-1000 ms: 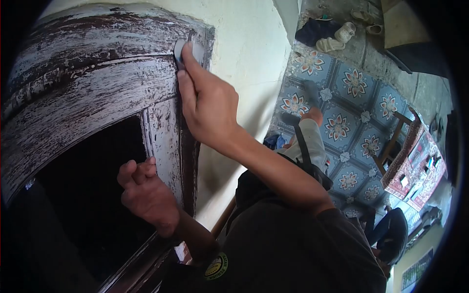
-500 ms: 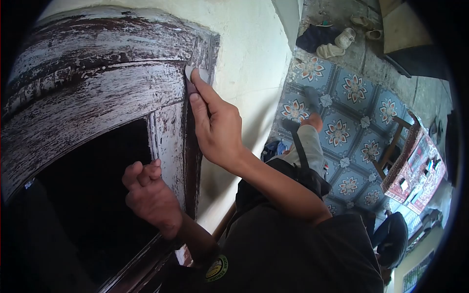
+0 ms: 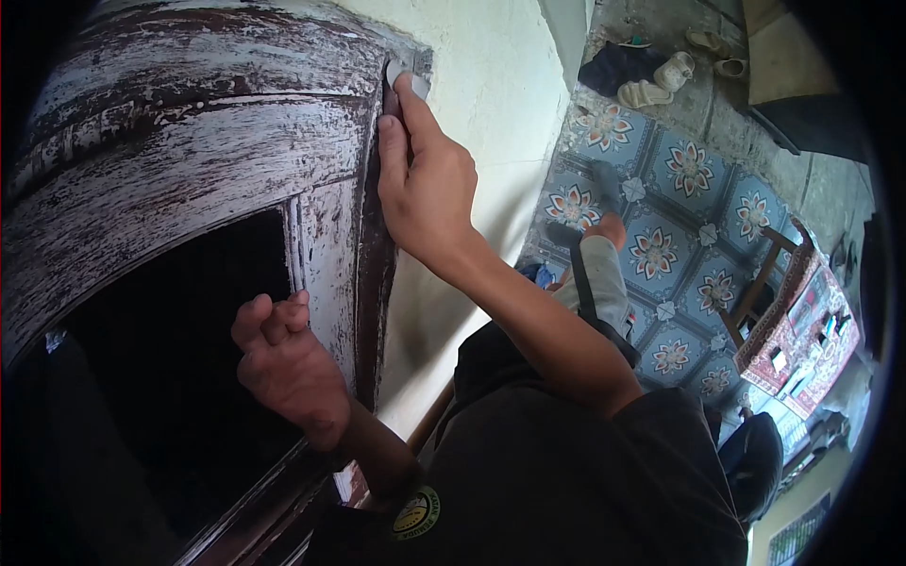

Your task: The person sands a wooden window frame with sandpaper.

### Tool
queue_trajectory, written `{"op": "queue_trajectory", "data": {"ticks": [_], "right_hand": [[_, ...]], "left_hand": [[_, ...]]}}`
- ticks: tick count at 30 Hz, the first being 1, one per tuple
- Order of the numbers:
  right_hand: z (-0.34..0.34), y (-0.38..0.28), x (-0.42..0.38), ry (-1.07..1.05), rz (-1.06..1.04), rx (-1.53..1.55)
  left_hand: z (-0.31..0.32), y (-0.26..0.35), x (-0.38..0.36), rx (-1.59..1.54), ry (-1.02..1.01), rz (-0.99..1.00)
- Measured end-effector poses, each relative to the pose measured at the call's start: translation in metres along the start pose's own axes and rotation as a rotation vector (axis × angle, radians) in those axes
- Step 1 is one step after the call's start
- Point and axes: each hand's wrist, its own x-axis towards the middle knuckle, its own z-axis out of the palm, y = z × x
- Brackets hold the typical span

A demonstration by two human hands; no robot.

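My right hand (image 3: 429,184) pinches a small, pale, thin piece (image 3: 395,74) between thumb and fingers, against the upper corner of a wooden frame, where it meets the wall. What the piece is made of cannot be told. White and dark brown paint shows worn and streaked on the frame (image 3: 217,151). Lower left, my left hand (image 3: 293,373) is raised with its palm in view and its fingers loosely bent and apart, holding nothing. It is beside the frame's inner upright, in front of a dark opening (image 3: 189,330).
A cream wall (image 3: 491,123) adjoins the frame. Below lies a blue floor with flower-patterned tiles (image 3: 653,253). Shoes (image 3: 673,72) lie at the top right. A patterned cloth (image 3: 769,363) covers a small table with items on it. Someone's dark-clad figure (image 3: 755,467) is partly visible lower right.
My right hand has moved up along the frame's edge toward the corner with the pale piece. My left hand has shifted slightly up and left, its fingers still loosely bent.
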Motion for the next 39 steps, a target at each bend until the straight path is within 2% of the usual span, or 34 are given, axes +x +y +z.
{"op": "queue_trajectory", "data": {"ticks": [2,3,6,7,8,10,13,16,17,19,21,24,25,28,29,30,32,34,36,38,39], "right_hand": [[0.012,0.017,-0.049,0.045,-0.150,0.103],[0.012,0.024,-0.076,0.000,-0.197,0.088],[0.009,0.028,-0.068,0.034,-0.268,0.066],[0.005,0.020,-0.044,0.029,-0.094,0.022],[0.005,0.015,-0.023,0.061,-0.059,0.004],[0.010,0.015,-0.040,0.029,-0.072,-0.020],[0.012,0.022,-0.099,0.003,-0.273,0.081],[0.014,0.024,-0.069,0.034,-0.238,0.056],[0.011,0.019,-0.055,0.029,-0.148,0.047],[0.021,0.030,-0.078,0.060,-0.217,0.076],[0.026,0.037,-0.106,0.084,-0.315,0.096],[0.019,0.018,-0.074,0.105,-0.226,0.041],[0.019,0.010,-0.050,0.136,-0.125,0.062],[0.023,0.010,-0.050,0.135,-0.162,0.123],[0.028,0.021,-0.075,0.163,-0.271,0.148],[0.023,0.023,-0.102,0.046,-0.289,0.128],[0.006,0.015,-0.107,-0.051,-0.294,0.030],[0.019,0.019,-0.058,0.193,-0.283,-0.008],[0.024,0.019,-0.016,0.288,-0.272,-0.055],[0.022,0.011,-0.049,0.165,-0.081,0.104],[0.025,0.016,-0.076,0.140,-0.129,0.117]], "left_hand": [[-0.001,0.000,0.000,0.000,-0.007,0.019],[-0.001,0.000,0.000,-0.006,-0.017,0.012],[-0.002,-0.001,-0.001,-0.024,-0.008,0.010],[-0.002,0.000,-0.003,-0.017,0.000,-0.002],[-0.001,-0.001,-0.001,-0.011,-0.010,0.000],[-0.004,0.002,0.002,0.001,-0.025,0.017],[-0.004,-0.002,0.003,-0.061,-0.112,0.013],[-0.002,0.000,-0.003,-0.070,-0.067,-0.012],[-0.001,-0.001,-0.004,-0.049,-0.020,-0.010],[-0.002,0.000,-0.002,-0.024,0.024,0.013],[-0.003,0.000,-0.002,-0.003,-0.017,0.002],[-0.003,-0.001,0.002,-0.094,-0.107,0.026],[-0.002,-0.002,-0.001,-0.090,-0.097,0.016],[-0.003,0.000,-0.002,0.014,-0.008,0.023],[-0.003,0.001,-0.003,0.007,-0.003,0.017],[-0.002,-0.001,-0.002,-0.005,-0.001,0.004],[-0.001,-0.003,-0.002,-0.012,0.016,-0.002],[0.000,-0.001,-0.003,-0.009,0.059,-0.013],[-0.003,-0.001,0.003,-0.089,-0.108,0.031],[-0.003,0.002,0.002,-0.077,-0.108,0.031],[-0.002,0.001,0.002,-0.073,-0.103,0.020]]}}
